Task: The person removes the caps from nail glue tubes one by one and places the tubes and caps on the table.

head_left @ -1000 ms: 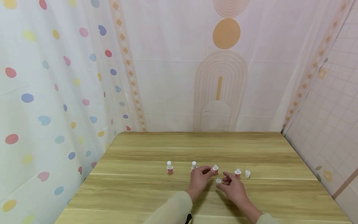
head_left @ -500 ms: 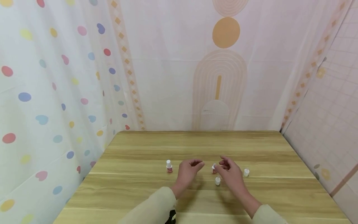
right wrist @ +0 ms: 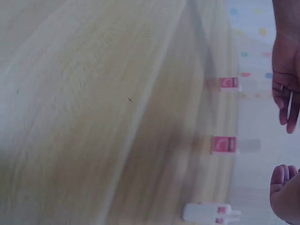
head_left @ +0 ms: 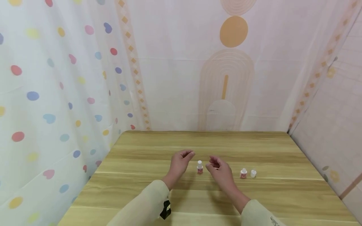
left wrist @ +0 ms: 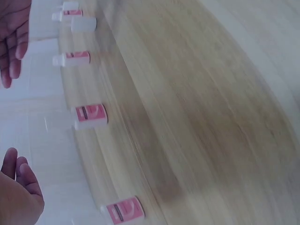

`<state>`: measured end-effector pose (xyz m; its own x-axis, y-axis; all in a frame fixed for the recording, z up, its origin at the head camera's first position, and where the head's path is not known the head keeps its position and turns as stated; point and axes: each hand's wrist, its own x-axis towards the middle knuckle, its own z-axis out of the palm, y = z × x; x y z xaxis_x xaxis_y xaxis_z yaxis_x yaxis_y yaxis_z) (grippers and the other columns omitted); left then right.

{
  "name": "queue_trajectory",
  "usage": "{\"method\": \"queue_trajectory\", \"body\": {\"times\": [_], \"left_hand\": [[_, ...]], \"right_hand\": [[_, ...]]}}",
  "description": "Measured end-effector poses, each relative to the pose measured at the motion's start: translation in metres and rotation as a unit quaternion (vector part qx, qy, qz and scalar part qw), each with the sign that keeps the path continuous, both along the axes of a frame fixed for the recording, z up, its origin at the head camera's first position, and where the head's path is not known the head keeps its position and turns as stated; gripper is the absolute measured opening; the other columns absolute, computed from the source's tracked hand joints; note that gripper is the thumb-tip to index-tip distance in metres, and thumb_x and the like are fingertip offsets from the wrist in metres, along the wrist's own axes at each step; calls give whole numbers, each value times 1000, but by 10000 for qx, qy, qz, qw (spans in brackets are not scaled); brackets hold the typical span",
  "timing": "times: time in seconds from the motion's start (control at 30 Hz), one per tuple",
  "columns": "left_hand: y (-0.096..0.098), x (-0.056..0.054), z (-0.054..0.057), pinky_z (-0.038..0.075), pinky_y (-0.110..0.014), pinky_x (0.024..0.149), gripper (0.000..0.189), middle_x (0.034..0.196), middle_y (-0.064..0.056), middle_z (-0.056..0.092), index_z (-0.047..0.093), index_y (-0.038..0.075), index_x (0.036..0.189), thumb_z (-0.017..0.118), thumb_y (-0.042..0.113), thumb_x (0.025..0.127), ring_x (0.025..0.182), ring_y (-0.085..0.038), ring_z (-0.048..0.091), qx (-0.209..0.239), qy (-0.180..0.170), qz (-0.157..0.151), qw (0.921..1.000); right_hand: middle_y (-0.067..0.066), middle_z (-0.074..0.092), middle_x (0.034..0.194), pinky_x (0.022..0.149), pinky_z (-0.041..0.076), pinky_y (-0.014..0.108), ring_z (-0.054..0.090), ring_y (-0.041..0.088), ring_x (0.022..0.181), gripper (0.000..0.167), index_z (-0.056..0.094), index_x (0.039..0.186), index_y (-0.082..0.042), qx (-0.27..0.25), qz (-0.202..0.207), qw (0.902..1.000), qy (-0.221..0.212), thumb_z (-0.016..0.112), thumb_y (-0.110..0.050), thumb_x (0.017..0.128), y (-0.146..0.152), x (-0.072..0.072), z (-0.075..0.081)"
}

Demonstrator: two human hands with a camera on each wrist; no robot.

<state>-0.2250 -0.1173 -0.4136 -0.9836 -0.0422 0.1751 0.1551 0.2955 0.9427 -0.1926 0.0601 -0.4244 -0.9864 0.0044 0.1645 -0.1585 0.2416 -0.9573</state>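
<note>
In the head view a small white bottle (head_left: 200, 167) with a pink-red label and a tall white cap stands upright between my two hands. My left hand (head_left: 178, 164) is raised to its left, fingers loosely bent and thumb near them, nothing in it. On its other side my right hand (head_left: 222, 172) hovers with curved, relaxed fingers, also holding nothing. A similar uncapped bottle (left wrist: 75, 58) and a loose white cap (left wrist: 84, 24), mostly hidden behind the right hand in the head view, show in the left wrist view. The leftmost bottle (left wrist: 123, 210) is hidden behind the left hand in the head view.
To the right on the wooden table (head_left: 268, 201) stands another uncapped bottle (head_left: 243, 174) with a white cap (head_left: 253, 174) beside it. The bottles form a loose row from left to right. Patterned curtains (head_left: 169, 78) hang behind the table and at its sides.
Both hands have moved left. The left hand came away from the third bottle and uncovered the second; the right hand left the loose cap's side and now hangs right of the second bottle.
</note>
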Motion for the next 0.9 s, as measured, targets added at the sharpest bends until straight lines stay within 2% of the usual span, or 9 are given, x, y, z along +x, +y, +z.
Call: {"method": "queue_trajectory", "body": {"times": [0.13,0.3,0.57,0.9], "left_hand": [[-5,0,-3,49,-46,94,28,108,-9,72,74,4,109,57,25,102,109,-25,63,-105,113,-146,9998],[-5,1,-9,52,-43,90,28,108,-11,71,72,2,113,61,23,100,105,-24,64,-183,141,-194,9995],[-2,2,-22,51,-41,88,30,108,-8,71,71,2,116,67,24,97,105,-24,63,-279,14,-162,9995],[1,4,-33,52,-41,89,30,109,-10,71,69,-3,117,68,19,96,107,-26,62,-383,27,-220,9990]], "right_hand": [[20,63,119,85,53,37,61,26,103,41,60,128,6,70,-72,9999,-98,68,-10,92,-9,-2,-9],[22,62,122,89,52,42,60,31,107,47,58,130,8,233,-158,9993,-246,72,-14,90,-20,-3,-19],[26,60,129,96,48,49,57,40,115,50,58,129,11,99,-362,9987,-349,74,-11,87,-32,-6,-35],[27,61,125,94,48,49,59,38,111,45,58,128,12,149,-610,9970,-449,70,-9,91,-39,-19,-47]]}}
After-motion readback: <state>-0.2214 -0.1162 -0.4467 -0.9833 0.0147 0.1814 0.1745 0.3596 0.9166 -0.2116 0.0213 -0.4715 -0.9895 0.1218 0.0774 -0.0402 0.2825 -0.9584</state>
